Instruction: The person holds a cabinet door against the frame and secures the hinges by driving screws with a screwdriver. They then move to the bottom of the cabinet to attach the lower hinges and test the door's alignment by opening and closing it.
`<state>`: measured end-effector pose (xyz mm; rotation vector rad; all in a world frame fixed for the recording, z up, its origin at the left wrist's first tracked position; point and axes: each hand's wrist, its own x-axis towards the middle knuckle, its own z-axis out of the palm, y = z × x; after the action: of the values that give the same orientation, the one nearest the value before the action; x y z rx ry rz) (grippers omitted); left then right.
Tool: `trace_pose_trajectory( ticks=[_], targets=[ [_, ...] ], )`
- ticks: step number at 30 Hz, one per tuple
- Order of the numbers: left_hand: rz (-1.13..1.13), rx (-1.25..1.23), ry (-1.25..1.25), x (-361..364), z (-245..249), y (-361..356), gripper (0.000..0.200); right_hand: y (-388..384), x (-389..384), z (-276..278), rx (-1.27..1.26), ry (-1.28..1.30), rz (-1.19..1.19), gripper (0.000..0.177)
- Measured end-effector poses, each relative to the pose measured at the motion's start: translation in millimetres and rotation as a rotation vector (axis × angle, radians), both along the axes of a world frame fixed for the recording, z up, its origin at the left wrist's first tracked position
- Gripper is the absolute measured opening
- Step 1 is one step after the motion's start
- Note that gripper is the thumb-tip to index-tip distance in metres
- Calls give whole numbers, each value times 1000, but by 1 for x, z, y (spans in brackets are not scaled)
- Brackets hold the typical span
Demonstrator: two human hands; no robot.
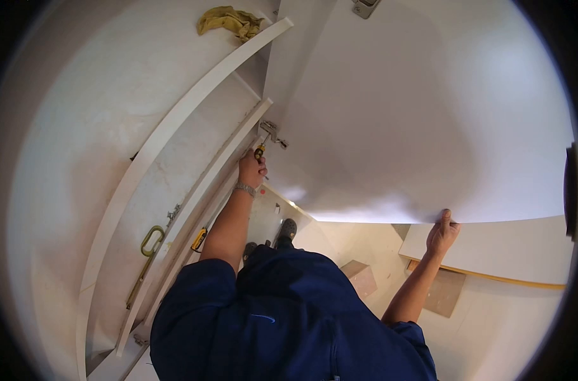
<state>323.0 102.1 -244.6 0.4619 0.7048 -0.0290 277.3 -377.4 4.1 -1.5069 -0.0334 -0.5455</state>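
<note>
My left hand [251, 170] is closed around a screwdriver [260, 152] with a yellow and black handle. Its tip points up at a metal hinge [270, 131] at the left edge of a large white cabinet door [378, 120]; whether it sits in a screw cannot be made out. On the right, my right hand [443, 235] grips the door's lower edge, thumb on the near face and fingers mostly hidden behind. Another metal hinge [366, 6] shows at the top of the door.
Pale cabinet strips [174, 127] run along the left. Among them lie a green-handled tool [152, 241], a yellow and black tool [199, 239] and a loose hinge [173, 213]. A yellowish cloth or glove [228, 22] lies on top. A box [359, 277] and a white panel [492, 244] are below right.
</note>
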Motion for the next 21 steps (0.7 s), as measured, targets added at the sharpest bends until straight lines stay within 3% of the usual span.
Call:
trace_pose_trajectory(
  ticks=[3, 6, 9, 12, 15, 18, 21],
  targets=[
    [-84, -243, -8, -1, -5, 8, 30, 11, -1, 8, 0, -12, -3, 35],
    [-59, 149, 0, 0, -6, 4, 25, 3, 0, 3, 1, -2, 32, 37],
    [-56, 859, -57, 2, -19, -5, 23, 4, -1, 3, 5, -14, 32, 37],
    [198, 1765, -264, 4, -37, -4, 23, 13, -2, 8, 12, -22, 3, 36],
    [111, 1739, -207, 3, -32, -5, 24, 6, -1, 3, 8, -9, 19, 35],
    [10, 1541, -110, 7, -23, -1, 28, 0, 0, 0, 9, -22, 36, 34],
    [-204, 1006, -33, 10, -20, 10, 31, -8, 2, -6, 6, 12, 18, 33]
  ],
)
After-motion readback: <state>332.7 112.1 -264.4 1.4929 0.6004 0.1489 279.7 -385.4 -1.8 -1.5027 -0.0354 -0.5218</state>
